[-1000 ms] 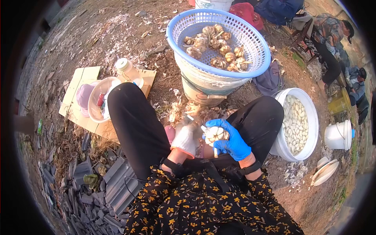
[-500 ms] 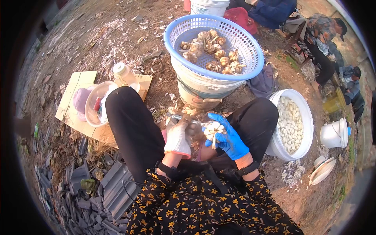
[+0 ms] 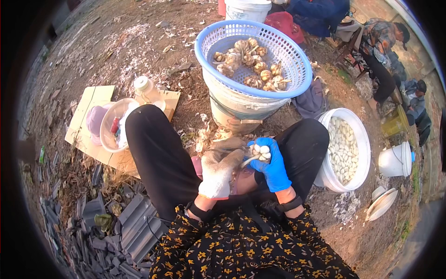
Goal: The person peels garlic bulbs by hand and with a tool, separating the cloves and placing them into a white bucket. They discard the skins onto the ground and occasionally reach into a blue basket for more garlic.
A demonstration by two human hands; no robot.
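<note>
My right hand (image 3: 274, 167), in a blue glove, is closed around a garlic bulb (image 3: 260, 152) whose white cloves show at the top and whose stem points left. My left hand (image 3: 220, 169), in a white glove with brown, soiled fingers, is closed beside the bulb. A thin metal knife (image 3: 224, 149) shows at its fingers, mostly hidden. Beyond my knees, a blue basket (image 3: 299, 86) with unpeeled garlic bulbs (image 3: 253, 80) rests on a large bucket (image 3: 232, 109). To the right, a white bucket (image 3: 364, 139) contains peeled cloves (image 3: 343, 151).
Cardboard (image 3: 93, 144) at left carries a bowl (image 3: 108, 123) and a jar (image 3: 146, 88). Broken tiles (image 3: 141, 225) lie lower left. A small pail (image 3: 391, 160) and a hat (image 3: 382, 204) are at right. Several people sit at the upper right.
My left hand has moved nearer the bulb, and the knife shows less. The bulb has turned in my right hand, with its stem now pointing left.
</note>
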